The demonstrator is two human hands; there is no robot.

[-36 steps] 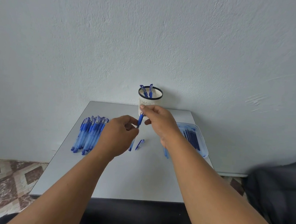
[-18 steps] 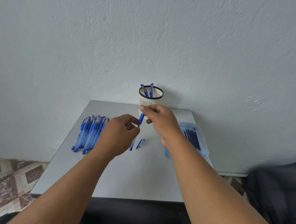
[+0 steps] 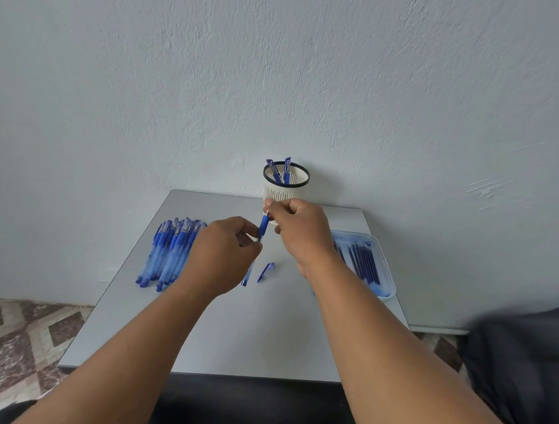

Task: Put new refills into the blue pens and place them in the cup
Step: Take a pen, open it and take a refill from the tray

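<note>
At the centre of the frame I see my right hand (image 3: 298, 228) pinching the top of a blue pen (image 3: 263, 228), fingers curled on its tip end, while my left hand (image 3: 223, 257) grips its lower barrel with curled fingers. The pen stands nearly upright above the grey bench (image 3: 229, 340), just in front of the white cup (image 3: 285, 187), which holds two pens. A row of blue pens (image 3: 169, 253) lies at middle left, a loose cap (image 3: 265, 272) below centre, and refills (image 3: 364, 262) sit in a tray (image 3: 387, 285) at middle right.
</note>
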